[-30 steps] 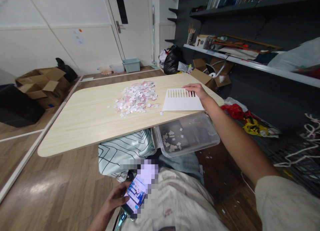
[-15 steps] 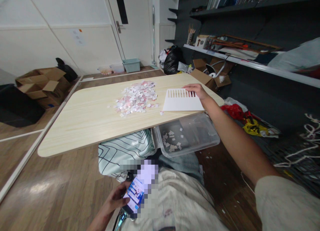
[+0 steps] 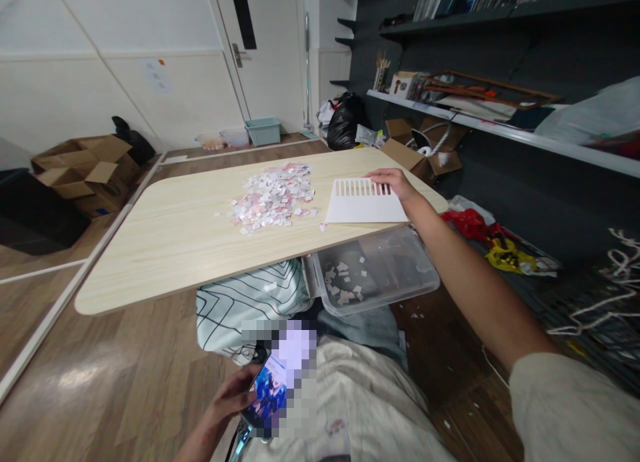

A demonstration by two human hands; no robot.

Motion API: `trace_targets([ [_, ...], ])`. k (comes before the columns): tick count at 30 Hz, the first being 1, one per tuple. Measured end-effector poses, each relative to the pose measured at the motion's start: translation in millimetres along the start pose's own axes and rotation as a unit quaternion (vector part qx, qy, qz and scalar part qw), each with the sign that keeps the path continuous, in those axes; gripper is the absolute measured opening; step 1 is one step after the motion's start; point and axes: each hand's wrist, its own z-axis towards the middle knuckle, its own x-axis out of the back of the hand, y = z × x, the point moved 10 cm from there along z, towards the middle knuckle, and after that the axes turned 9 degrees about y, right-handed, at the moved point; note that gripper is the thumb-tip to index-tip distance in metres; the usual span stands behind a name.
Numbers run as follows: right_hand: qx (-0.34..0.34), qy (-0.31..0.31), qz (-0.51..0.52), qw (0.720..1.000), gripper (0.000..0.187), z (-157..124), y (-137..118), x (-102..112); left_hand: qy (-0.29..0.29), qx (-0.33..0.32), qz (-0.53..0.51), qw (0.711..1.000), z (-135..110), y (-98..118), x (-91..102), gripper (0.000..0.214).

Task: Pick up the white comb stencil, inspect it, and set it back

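My left hand [image 3: 234,397] is closed around a smartphone [image 3: 273,390] held low in front of my body, thumb over its lit screen; part of the phone is blurred by pixel blocks. My right hand [image 3: 394,182] reaches out over the table [image 3: 165,249] and grips the slotted far edge of a flat white scraper board [image 3: 367,210]. The board's wide edge lies near the table's front edge. Left of it spreads a heap of small white and pink paper pieces [image 3: 275,195]. Under the table edge, a clear plastic bin [image 3: 395,275] holds several such pieces.
A patterned cushion or cloth [image 3: 255,305] sits below the table edge, left of the bin. Cardboard boxes [image 3: 85,172] and a black bin [image 3: 37,212] stand at left. A black bag [image 3: 345,122] lies behind the table; a loaded shelf [image 3: 500,125] runs along the right.
The picture on the phone screen has changed, and my left thumb has shifted slightly. My right hand and the scraper board stay in place.
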Motion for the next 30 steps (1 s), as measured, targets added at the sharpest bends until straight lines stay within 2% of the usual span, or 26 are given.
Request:
trace_targets([
  [2,0.005,-0.005,0.006,1.0,0.028,-1,-2,-2,0.006,-0.007,0.018,1.0,1,-6,4.5,0.06],
  [5,0.007,-0.005,-0.002,1.0,0.028,-1,-4,-2,-0.014,0.003,0.029,0.999,-1,-14,3.9,0.061],
  [12,0.011,-0.006,-0.008,1.0,0.029,0,-5,-2,-0.07,-0.014,0.012,0.997,0,-13,-1.5,0.064],
  [20,0.014,-0.006,-0.007,1.0,0.031,0,-1,-2,-0.025,-0.018,0.02,0.999,-7,-13,-5.5,0.066],
  [26,0.005,-0.001,-0.025,1.0,0.031,2,3,1,-0.046,0.004,0.037,0.998,-10,-4,-15.3,0.068],
  [30,-0.002,-0.007,-0.026,1.0,0.03,-4,-3,-1,0.001,0.002,0.038,0.999,-10,-4,-10.8,0.069],
])
